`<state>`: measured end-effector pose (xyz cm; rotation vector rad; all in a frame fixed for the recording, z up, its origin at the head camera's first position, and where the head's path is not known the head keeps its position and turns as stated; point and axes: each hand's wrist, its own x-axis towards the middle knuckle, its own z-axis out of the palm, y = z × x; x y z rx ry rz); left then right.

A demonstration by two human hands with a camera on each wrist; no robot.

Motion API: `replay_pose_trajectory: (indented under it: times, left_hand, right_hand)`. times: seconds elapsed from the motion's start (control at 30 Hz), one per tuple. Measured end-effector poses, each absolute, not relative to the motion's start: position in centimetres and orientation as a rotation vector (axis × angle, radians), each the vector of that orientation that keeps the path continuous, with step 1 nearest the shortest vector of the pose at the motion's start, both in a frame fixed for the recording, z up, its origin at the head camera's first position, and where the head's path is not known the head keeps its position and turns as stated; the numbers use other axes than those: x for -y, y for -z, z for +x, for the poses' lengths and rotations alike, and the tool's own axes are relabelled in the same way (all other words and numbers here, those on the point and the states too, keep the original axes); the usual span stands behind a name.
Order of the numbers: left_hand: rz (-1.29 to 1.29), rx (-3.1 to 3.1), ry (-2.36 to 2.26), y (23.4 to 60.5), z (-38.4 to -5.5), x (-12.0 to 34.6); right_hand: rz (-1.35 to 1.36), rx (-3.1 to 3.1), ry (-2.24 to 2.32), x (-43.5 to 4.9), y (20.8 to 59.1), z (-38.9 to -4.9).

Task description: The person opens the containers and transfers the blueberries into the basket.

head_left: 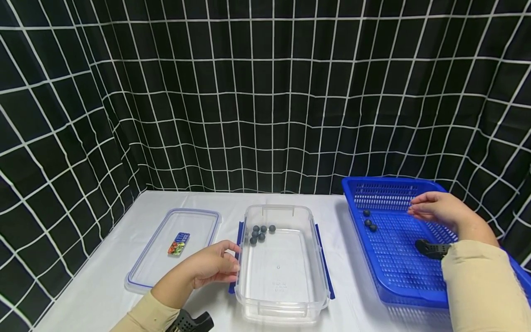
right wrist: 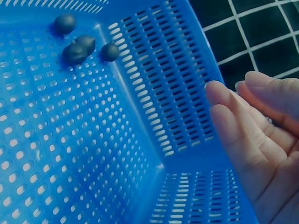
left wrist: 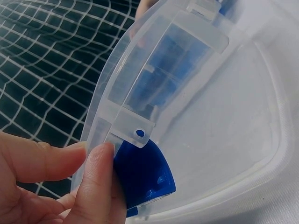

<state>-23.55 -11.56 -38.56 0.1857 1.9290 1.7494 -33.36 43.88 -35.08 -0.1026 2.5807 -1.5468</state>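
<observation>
A clear plastic food container (head_left: pixel 283 305) with blue side latches stands without its lid on the white table. Several dark blue-grey balls (head_left: pixel 261 237) lie in its far left corner. My left hand (head_left: pixel 215 263) holds the container's left side, thumb and fingers at the wall beside a blue latch (left wrist: pixel 145 173) that hangs down. On the right, my right hand (head_left: pixel 445 212) hovers over a blue basket (head_left: pixel 408 265), fingers loosely bent and thumb near them; nothing shows between them. Several more dark balls (right wrist: pixel 65 24) rest on the basket floor, near its left wall in the head view.
The clear lid (head_left: pixel 154 269) with a blue seal and a printed label (head_left: pixel 179 244) lies flat on the table left of the container. A black curtain (head_left: pixel 265 101) with a white grid encloses the back and sides. White tablecloth (head_left: pixel 340 258) separates container and basket.
</observation>
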Motion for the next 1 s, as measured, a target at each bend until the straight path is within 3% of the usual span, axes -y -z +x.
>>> replay_pose_trajectory:
  times: [0.53, 1.0]
  left_hand:
    - [0.179, -1.922, -1.756, 38.0, -23.2, 11.5]
    - [0.205, -1.936, -1.748, 38.4, -23.5, 11.5]
  right_hand:
    - [-0.183, -2.733, 1.422, -40.9, 32.3, -33.7]
    - [-0.306, -2.711, 1.413, -34.3, 30.1, -34.3]
